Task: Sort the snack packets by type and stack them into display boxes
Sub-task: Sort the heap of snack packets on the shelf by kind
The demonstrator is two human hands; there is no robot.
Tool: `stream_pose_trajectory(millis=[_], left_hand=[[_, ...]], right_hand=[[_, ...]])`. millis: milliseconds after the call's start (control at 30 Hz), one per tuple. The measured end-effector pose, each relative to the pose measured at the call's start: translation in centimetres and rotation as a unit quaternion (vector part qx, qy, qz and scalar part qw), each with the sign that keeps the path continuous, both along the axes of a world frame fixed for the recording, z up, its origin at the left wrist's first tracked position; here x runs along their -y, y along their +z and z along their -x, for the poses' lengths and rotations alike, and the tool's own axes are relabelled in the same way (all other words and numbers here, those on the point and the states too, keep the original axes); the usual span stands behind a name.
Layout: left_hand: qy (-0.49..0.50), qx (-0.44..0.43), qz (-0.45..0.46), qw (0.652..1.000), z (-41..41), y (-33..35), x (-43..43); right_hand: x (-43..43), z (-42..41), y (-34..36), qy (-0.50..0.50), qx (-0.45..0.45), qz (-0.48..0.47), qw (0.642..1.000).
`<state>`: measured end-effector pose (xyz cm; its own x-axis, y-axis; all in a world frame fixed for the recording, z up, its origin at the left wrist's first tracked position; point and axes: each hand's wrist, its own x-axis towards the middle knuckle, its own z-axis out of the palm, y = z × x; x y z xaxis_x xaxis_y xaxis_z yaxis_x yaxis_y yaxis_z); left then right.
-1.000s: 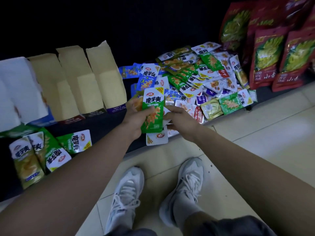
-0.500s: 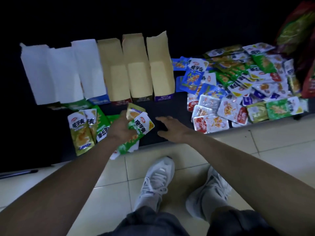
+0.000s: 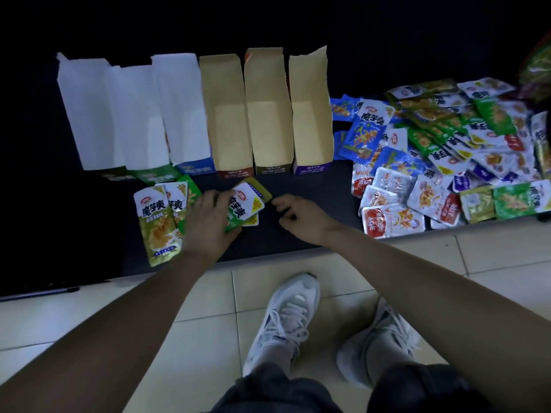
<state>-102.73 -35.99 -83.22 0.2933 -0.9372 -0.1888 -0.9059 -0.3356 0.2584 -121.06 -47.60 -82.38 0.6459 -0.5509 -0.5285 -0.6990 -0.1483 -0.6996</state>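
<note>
So the left hand (image 3: 208, 225) has carried its bunch of green packets (image 3: 243, 205) away from the mixed heap (image 3: 447, 162) and down onto the dark surface (image 3: 313, 186), just in front of the display boxes (image 3: 268, 84) and beside the sorted green pile (image 3: 155, 222). Its fingers curl over the bunch with the thumb at the lower edge, so half of it is hidden and I can't count the packets. The right hand (image 3: 301, 217) sits just beside, fingers loosely curled, holding nothing. Can't tell if a fingertip touches the bunch. The box labels are too blurry to read, and the heap runs off the right edge.

Person wears white laced sneakers (image 3: 286, 318), dark legwear (image 3: 269, 396).
</note>
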Motion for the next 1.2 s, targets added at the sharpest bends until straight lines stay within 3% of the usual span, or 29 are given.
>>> stream_pose_trajectory(millis=[67, 167, 233, 300, 433, 600, 733, 900, 1033, 1133, 1200], left_hand=[[0.029, -0.076, 0.019, 0.996, -1.4, 0.2, -0.5], [0.048, -0.132, 0.041, 0.989, -2.8, 0.3, -1.6], [0.080, -0.096, 0.047, 0.991, -3.6, 0.0, -2.1], [0.127, -0.042, 0.032, 0.991, -4.4, -0.3, -2.6], [0.116, -0.004, 0.060, 0.991, -3.8, 0.2, -2.7], [0.015, 0.034, -0.108, 0.993, -0.4, -0.2, -1.7], [-0.031, 0.089, -0.101, 0.990, -3.3, -0.1, -2.4], [-0.033, 0.134, -0.070, 0.988, -4.4, -0.1, -4.2], [-0.159, 0.095, 0.053, 0.981, 0.4, 1.1, -1.0], [-0.235, 0.013, 0.098, 0.967, 6.3, 2.0, 3.1], [-0.255, -0.019, 0.095, 0.962, 9.5, 1.8, 5.6]], right_hand=[[0.3, -0.2, 0.0, -0.008, -0.001, 0.046, 0.999], [0.2, -0.9, 0.0, 0.100, -0.017, 0.090, 0.991], [-0.2, -1.0, -0.3, 0.186, -0.060, 0.128, 0.972], [-0.4, -0.8, -0.7, 0.205, -0.083, 0.166, 0.961], [-0.3, -1.1, -0.7, 0.127, -0.045, 0.164, 0.977], [-1.6, -3.0, -0.2, 0.133, -0.007, 0.044, 0.990], [-0.6, -2.2, -0.1, 0.086, 0.005, 0.016, 0.996], [0.8, 0.0, 0.4, 0.037, 0.056, 0.088, 0.994], [3.9, 4.2, 1.9, -0.090, 0.098, 0.198, 0.971], [6.3, 9.4, 2.0, -0.161, 0.046, 0.296, 0.940], [7.2, 13.4, 1.3, -0.151, -0.065, 0.396, 0.903]])
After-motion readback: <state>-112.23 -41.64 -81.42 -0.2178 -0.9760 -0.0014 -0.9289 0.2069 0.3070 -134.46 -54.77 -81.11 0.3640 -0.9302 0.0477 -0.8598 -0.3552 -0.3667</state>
